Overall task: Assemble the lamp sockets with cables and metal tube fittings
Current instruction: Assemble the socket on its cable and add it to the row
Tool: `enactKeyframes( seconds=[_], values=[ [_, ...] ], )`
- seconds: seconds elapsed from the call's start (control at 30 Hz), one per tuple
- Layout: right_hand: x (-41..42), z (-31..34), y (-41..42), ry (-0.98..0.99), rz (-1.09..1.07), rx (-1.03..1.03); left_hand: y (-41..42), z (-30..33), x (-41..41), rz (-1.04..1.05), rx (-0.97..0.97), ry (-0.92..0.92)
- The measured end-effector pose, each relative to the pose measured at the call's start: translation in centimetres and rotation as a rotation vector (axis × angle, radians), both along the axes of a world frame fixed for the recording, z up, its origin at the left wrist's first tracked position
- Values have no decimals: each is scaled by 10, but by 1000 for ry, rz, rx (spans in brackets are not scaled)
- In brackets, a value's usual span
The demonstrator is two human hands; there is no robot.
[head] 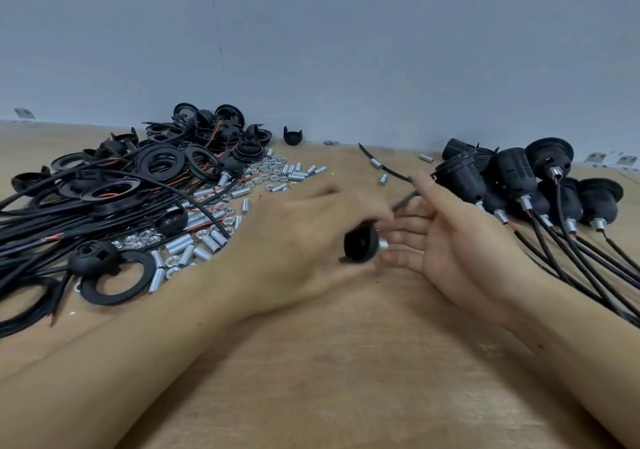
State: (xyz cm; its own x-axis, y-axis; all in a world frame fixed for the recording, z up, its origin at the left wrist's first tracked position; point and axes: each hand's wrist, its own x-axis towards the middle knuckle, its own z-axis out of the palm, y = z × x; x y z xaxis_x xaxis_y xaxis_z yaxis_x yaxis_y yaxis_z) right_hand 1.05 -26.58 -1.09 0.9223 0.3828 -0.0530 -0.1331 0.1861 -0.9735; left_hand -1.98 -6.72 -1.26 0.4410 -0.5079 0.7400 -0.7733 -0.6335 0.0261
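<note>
My left hand (298, 251) pinches a black socket cap (361, 243) with a short metal tube (383, 244) sticking out of its right side, low over the wooden table (329, 372). A black cable (403, 202) rises from the cap between both hands and runs back across the table. My right hand (457, 251) is beside the cap, palm turned left with its fingers straight and pointing at the tube; the fingertips are blurred. Whether they touch the tube I cannot tell.
At the left lies a heap of black cables, rings and socket caps (114, 192), with loose metal tubes and nuts (194, 244) at its edge. Several assembled sockets with cables (519, 185) lie at the right. A grey wall (346, 50) closes the back.
</note>
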Motion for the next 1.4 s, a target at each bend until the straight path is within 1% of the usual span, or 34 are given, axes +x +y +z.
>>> enactKeyframes(
  seconds=[0.03, 0.1, 0.17, 0.23, 0.3, 0.4, 0.43, 0.47, 0.53, 0.6, 0.63, 0.67, 0.83, 1.03, 1.13, 1.3, 1.4],
  values=[
    [2, -1, -2, 20, -56, -11, -1, 0, -2, -45, 71, -22],
    [5, -4, -4, -11, -118, -25, -3, -2, -5, -123, 173, 8],
    [5, -4, -7, -96, -116, 9, -4, -4, -5, -159, 150, 89],
    [5, 3, -10, -245, -169, 75, -2, -4, -3, -172, 47, 157],
    [9, 12, -15, -378, -318, 152, 0, -3, -2, -138, -112, 238],
    [17, 24, -31, -431, -579, 313, 3, -4, 0, -44, -435, 423],
    [20, 26, -37, -432, -632, 340, 4, -4, 1, -1, -491, 442],
    [21, 28, -43, -434, -642, 313, 6, -4, 3, 54, -501, 429],
    [22, 28, -48, -427, -531, 132, 8, -3, 7, 152, -468, 380],
    [20, 22, -44, -432, -400, -106, 10, -4, 11, 239, -457, 343],
    [18, 18, -39, -465, -354, -199, 12, -5, 12, 278, -463, 344],
    [16, 16, -35, -504, -319, -248, 13, -6, 14, 311, -471, 354],
    [8, 18, -33, -631, -231, -308, 21, -6, 20, 417, -524, 364],
    [-2, 21, -25, -766, -209, -357, 17, -7, 17, 343, -569, 393],
    [-7, 21, -22, -853, -191, -458, 14, -6, 15, 311, -576, 392],
    [-9, 18, -20, -863, -168, -521, 12, -5, 13, 254, -573, 402],
    [-9, 19, -19, -865, -172, -514, 12, -5, 13, 239, -565, 421]
  ],
)
